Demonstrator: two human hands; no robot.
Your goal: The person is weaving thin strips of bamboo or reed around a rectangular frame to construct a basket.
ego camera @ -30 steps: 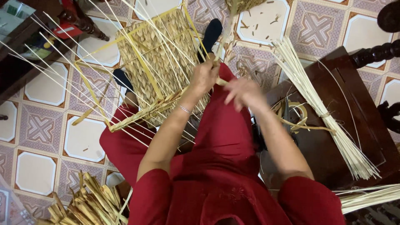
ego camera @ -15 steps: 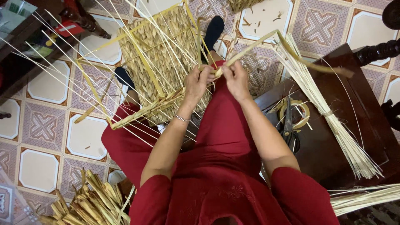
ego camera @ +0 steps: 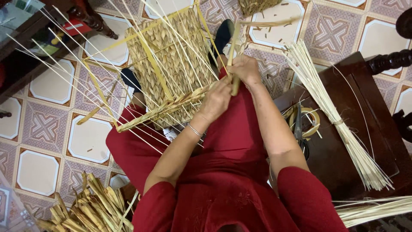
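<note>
Far to the left of the hands, at the bottom corner, a heap of dried leaf strips point(ego camera: 86, 210) lies on the tiled floor point(ego camera: 38, 169). Just left of the left hand point(ego camera: 216, 101) a half-woven basket point(ego camera: 171, 64) leans on the person's lap, thin pale stakes fanning out of it up and to the left. The left hand rests against the basket's lower edge, fingers curled shut around the bottom end of a flat straw strip point(ego camera: 234, 53). The right hand point(ego camera: 244, 68) sits just above and to the right of it, touching it, closed on the same strip a little higher up; the strip rises from the two hands and bends over to the right. Right of the right hand, a bundle of thin reeds point(ego camera: 332, 116) lies slantwise across a dark wooden stool point(ego camera: 369, 107). Between the right forearm and that bundle a roll of tape point(ego camera: 311, 120) sits on the stool.
</note>
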